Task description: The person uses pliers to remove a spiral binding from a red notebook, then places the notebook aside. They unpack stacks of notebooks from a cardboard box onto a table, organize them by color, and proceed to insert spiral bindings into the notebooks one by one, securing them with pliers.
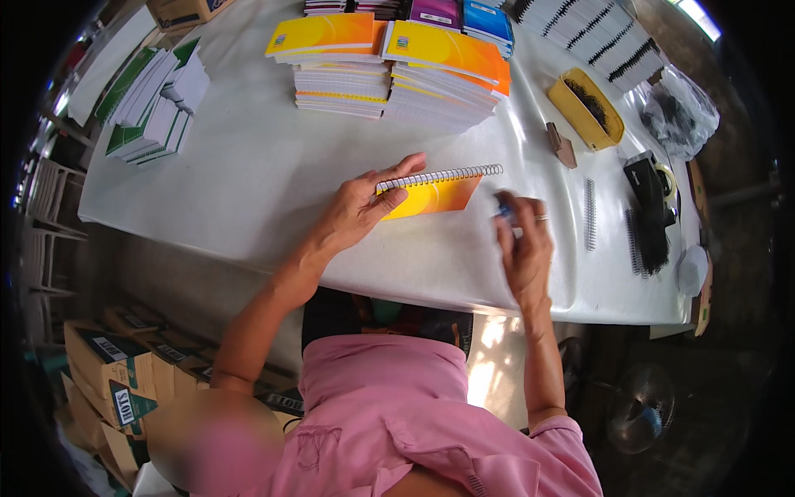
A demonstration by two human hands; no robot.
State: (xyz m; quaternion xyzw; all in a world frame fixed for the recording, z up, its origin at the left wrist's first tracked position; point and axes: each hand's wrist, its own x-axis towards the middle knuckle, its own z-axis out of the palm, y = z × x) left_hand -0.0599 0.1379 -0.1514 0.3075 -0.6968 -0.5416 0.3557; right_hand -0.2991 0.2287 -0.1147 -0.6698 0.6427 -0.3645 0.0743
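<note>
My left hand (pixel 362 205) grips a yellow and orange notebook (pixel 443 196) at its left end, thumb on the cover and fingers behind. Along the notebook's upper edge runs a wire spiral (pixel 439 176), whose right end sticks out past the cover. To the right of that end is my right hand (pixel 527 240), its fingers curled round a small blue object (pixel 504 209) too blurred to name. The two are apart from the spiral. A loose wire spiral (pixel 590 215) lies on the table to the right of this hand.
Stacked yellow notebooks (pixel 344 79) stand across the white table (pixel 240 166), with green-covered books (pixel 157 108) at left. On the right are a yellow bin (pixel 609 132) of dark coils, a brown block (pixel 561 146), a black device (pixel 650 195) and a plastic bag (pixel 681 112). Cardboard boxes (pixel 116 364) lie below left.
</note>
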